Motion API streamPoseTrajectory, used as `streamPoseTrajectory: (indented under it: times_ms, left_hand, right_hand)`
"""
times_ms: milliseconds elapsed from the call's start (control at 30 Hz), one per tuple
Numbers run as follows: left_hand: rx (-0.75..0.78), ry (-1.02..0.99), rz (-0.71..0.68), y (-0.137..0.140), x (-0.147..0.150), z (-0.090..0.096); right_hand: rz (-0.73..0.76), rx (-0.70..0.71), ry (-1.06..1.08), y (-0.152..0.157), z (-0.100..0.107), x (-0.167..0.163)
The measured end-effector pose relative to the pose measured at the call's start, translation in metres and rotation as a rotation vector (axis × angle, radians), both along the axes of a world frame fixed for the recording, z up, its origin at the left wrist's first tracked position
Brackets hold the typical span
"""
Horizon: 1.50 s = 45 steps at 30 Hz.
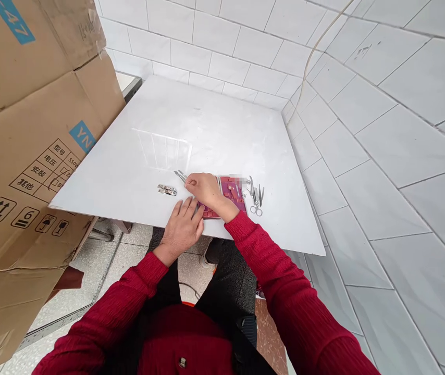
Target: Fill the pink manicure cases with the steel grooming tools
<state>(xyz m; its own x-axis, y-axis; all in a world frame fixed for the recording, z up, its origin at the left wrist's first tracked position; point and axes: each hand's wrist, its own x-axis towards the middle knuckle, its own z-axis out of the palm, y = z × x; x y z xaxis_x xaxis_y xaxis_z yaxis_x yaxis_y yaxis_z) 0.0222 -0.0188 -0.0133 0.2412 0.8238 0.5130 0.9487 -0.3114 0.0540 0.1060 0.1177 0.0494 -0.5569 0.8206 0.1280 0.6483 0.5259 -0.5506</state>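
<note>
My right hand point(204, 189) reaches across the manicure case and pinches a slim silver metal tool point(180, 176), whose end points to the upper left; its exact kind is too small to tell. Fingers stretched out, my left hand point(181, 227) lies at the table's near edge, its fingertips at the left side of the case. That case point(233, 191), red-purple inside, lies open and is partly covered by both hands. Left of it are shiny nail clippers point(167, 190). To its right lie small scissors point(256, 209) among several other silver tools point(260, 194).
The white tabletop point(222, 125) meets tiled walls point(214, 47) at the back and right. Large cardboard boxes point(42, 135) stand along the left side. A thin cable point(308, 62) runs down the wall corner. My legs point(226, 271) are under the near edge.
</note>
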Motion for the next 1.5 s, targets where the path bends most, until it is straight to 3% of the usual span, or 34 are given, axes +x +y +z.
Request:
streamPoseTrajectory:
  times_ms: [167,467,767,967,1233,1500]
  left_hand:
    - [0.005,0.001,0.003,0.0,-0.001,0.0]
    - [-0.017,-0.024,-0.005,-0.001,-0.001,-0.001]
    - [-0.012,-0.024,-0.005,-0.001,-0.001,-0.002]
    - [-0.019,-0.026,-0.008,-0.001,-0.002,-0.003]
    - [-0.061,-0.058,-0.014,-0.003,-0.001,0.001]
    - [-0.076,-0.084,-0.027,-0.002,-0.001,0.001]
  right_hand:
    - [0.043,0.057,-0.192,0.001,-0.004,-0.021]
    - [-0.056,0.083,-0.166,0.005,0.003,-0.01]
    - [-0.049,0.158,-0.611,0.012,0.021,-0.027]
    - [-0.001,0.203,-0.715,0.016,0.025,-0.04]
    - [-0.042,0.166,-0.623,0.018,0.014,-0.028]
    - [-0.146,0.108,-0.207,0.033,0.019,0.0]
